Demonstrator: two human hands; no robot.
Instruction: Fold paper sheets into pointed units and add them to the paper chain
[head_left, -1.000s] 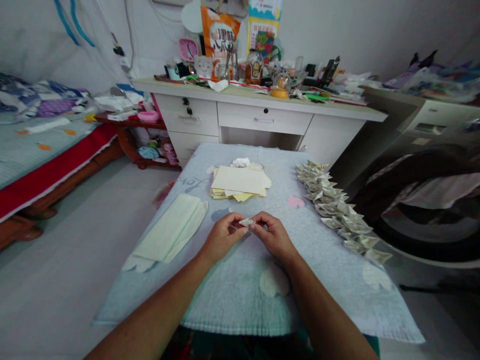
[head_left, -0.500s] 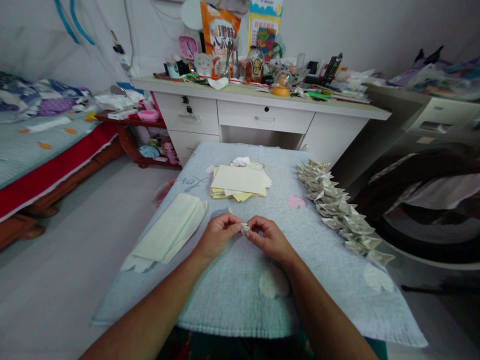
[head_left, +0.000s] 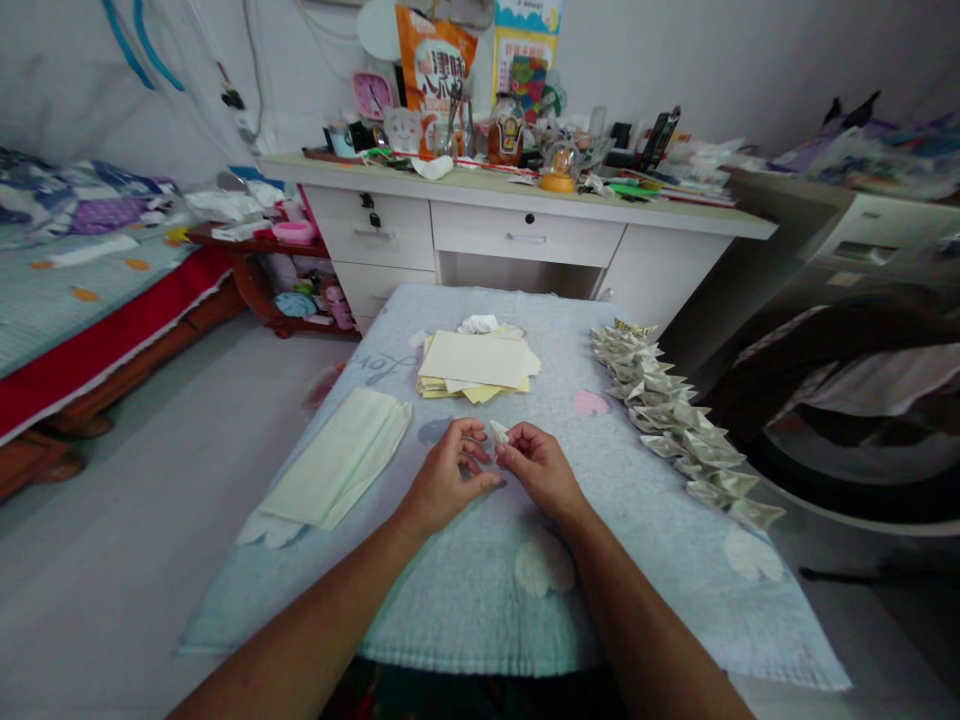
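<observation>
Between the thumb and fingers of my right hand [head_left: 536, 465] is a small piece of folded white paper [head_left: 499, 433], held just above the cloth. My left hand [head_left: 454, 467] is beside it on the left, thumb and fingers apart, with nothing in it. Just beyond my hands lies a stack of cream and yellow paper sheets [head_left: 476, 360], with a crumpled white paper [head_left: 478, 324] at its far edge. To the left rests a pile of long pale green paper sheets [head_left: 334, 455]. Along the right side stand rows of folded paper boats [head_left: 679, 415], nested closely together.
A pale blue cloth [head_left: 465, 600] covers the table. Behind it stands a white desk [head_left: 525, 235] crowded with jars, a pink clock [head_left: 373, 95] and an orange bag [head_left: 435, 75]. A washing machine [head_left: 862, 250] is at the right, a bed [head_left: 82, 290] at the left.
My left hand has let go of the folded paper, and its fingers have spread apart. My right hand still holds the paper, which now points up more.
</observation>
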